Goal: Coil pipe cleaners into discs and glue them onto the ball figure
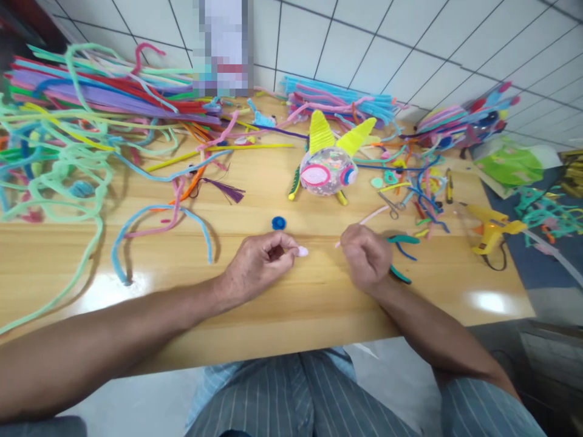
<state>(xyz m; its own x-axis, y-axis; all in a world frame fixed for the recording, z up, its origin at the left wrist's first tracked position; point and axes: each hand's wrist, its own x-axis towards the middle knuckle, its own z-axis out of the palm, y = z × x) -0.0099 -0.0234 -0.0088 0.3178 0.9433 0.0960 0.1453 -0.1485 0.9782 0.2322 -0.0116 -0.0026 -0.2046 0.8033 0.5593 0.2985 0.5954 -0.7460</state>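
Observation:
My left hand [262, 264] is closed in a pinch on a small pale pink coil [303, 250], which sticks out past the fingertips. Opposite it, my right hand [365, 256] is closed in a fist around a pale pink pipe cleaner [376, 215], whose ends show on both sides. A dark blue coiled disc [279, 223] lies on the table just beyond my left hand. Farther back stands a round, glittery creature figure [328, 172] with yellow ears, pink and blue round patches and short legs. Teal-handled pliers [404, 239] lie partly hidden behind my right hand.
Tangled green pipe cleaners [77, 176] and a bright bundle [113, 91] fill the left side. A bent blue pipe cleaner [117, 249] lies nearer. Scissors [392, 206], loose scraps and a yellow glue gun [492, 226] sit at right. White tiled wall [355, 36] bounds the back.

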